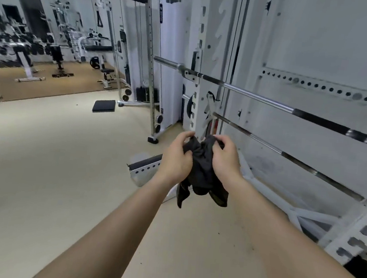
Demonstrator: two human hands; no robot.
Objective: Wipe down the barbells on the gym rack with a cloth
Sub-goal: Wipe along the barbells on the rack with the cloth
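Observation:
A crumpled black cloth [202, 170] hangs between both hands at the centre of the view. My left hand [177, 157] grips its left side and my right hand [225, 159] grips its right side. Both hands are held in front of the white gym rack [201, 50], below its bars. An upper barbell [257, 96] rests across the rack, chrome with black sections toward the right. A lower barbell [289, 155] runs parallel beneath it, slanting down to the right. Neither hand touches a bar.
The rack's white base beam [145, 168] lies on the beige floor just beyond my hands. A cable machine [148, 51] stands behind the rack. A black mat [104, 105] lies on the floor. Benches and weights [28, 54] fill the far left.

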